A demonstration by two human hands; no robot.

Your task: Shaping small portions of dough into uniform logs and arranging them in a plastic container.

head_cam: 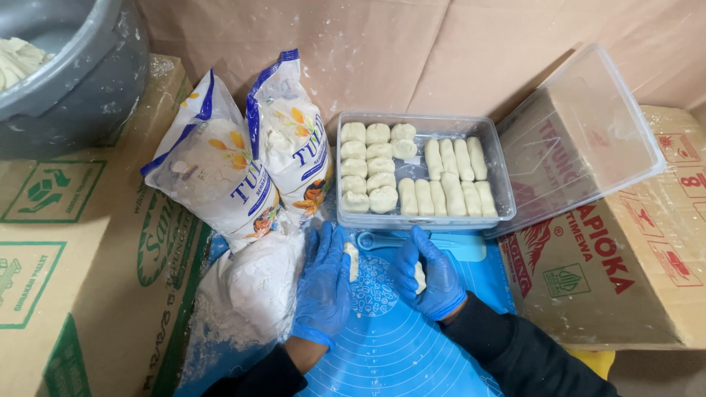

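While both gloved hands work over blue mat (390, 345), left hand (324, 283) flat, fingers together, pressing dough piece (353, 261) from side. Right hand (430, 273) curled, grip clamped on second dough lump (420, 278). Clear tub (504, 195) of shaped dough just beyond. Risk: flour pile (257, 294) close by left wrist, easy to smear; squeeze too hard, lump deforms. Dough mostly hidden under fingers; scraper (441, 242) partly covered.

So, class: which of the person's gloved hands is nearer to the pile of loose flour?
Left. The left hand lies right beside the flour pile, almost touching it; the right hand is farther away, across the blue mat.
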